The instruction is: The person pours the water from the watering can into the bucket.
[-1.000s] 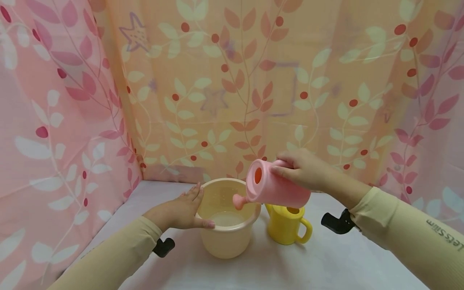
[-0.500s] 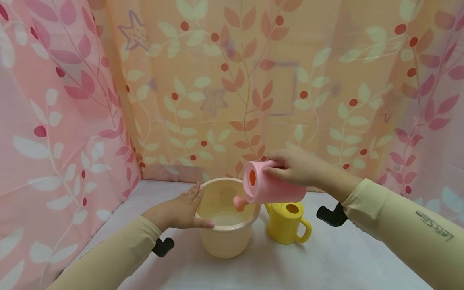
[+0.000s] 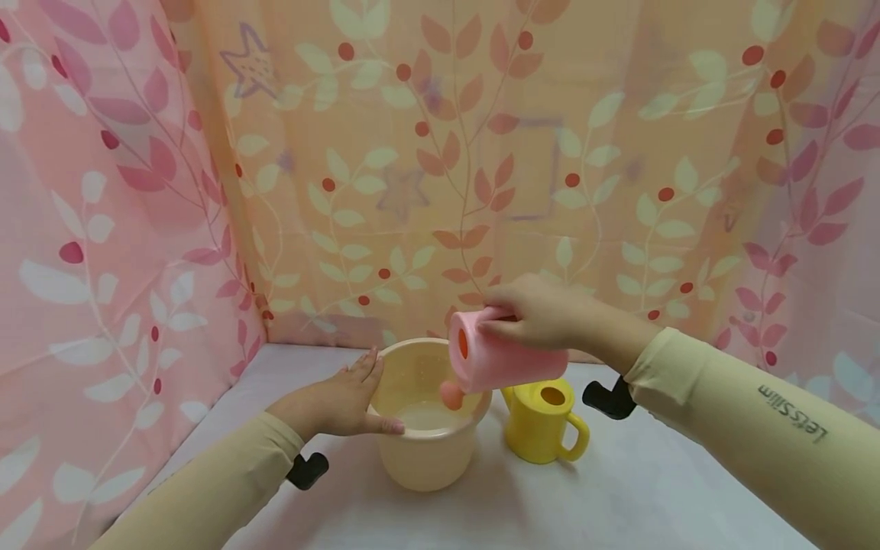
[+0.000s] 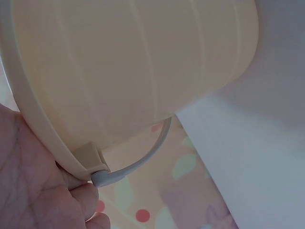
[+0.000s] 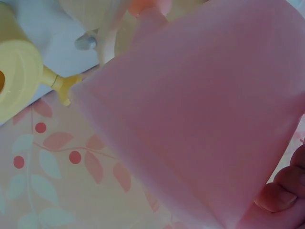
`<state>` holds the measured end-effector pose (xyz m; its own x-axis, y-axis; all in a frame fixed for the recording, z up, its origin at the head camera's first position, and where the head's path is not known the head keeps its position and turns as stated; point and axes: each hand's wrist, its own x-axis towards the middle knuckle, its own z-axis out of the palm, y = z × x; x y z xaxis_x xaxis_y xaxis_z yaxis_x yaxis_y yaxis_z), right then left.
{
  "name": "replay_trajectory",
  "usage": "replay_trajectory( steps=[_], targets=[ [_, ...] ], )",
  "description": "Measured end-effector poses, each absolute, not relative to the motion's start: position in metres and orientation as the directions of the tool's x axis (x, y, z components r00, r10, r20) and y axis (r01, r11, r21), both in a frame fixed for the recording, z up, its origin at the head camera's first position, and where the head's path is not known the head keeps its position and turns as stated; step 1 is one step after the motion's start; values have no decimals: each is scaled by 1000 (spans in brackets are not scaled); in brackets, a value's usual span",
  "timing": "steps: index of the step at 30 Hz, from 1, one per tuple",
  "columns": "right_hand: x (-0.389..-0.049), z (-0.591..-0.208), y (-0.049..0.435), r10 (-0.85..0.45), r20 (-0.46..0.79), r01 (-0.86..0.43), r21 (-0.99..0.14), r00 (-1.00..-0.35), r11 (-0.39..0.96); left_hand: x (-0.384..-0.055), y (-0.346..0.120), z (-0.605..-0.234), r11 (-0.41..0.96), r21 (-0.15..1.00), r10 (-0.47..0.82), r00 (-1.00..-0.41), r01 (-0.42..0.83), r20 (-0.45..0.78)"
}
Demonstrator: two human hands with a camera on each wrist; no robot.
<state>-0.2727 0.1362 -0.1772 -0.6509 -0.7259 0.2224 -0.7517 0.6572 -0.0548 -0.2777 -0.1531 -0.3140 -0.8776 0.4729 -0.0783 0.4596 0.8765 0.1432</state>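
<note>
A cream plastic bucket [image 3: 426, 458] stands upright on the table, its grey handle [image 4: 143, 160] hanging down in the left wrist view. My left hand [image 3: 337, 401] rests against the bucket's left rim, fingers extended and thumb lying along the near rim. With my right hand [image 3: 539, 313] I grip the handle of a pink watering can [image 3: 512, 363], which is tipped over to the left. Its spout head [image 3: 451, 395] points down over the bucket's opening. No flow of water can be made out. In the right wrist view, the can's pink body fills most of the frame.
A yellow watering can [image 3: 539, 424] stands upright just right of the bucket, below the pink one, its handle facing right. The table [image 3: 550, 504] has a whitish cover. Leaf-patterned curtains [image 3: 385, 153] hang behind and at both sides.
My right hand has carried the tilted pink watering can a little to the left, so its spout head sits lower over the bucket. The left hand and the bucket stay in place.
</note>
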Motion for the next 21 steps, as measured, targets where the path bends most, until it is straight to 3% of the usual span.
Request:
replay_trajectory(
  steps=[21],
  targets=[
    [-274,-167,121,-763,169,-766,59,-624,640,-279,-153,-316,873,142,479,-876,467,-63]
  ],
)
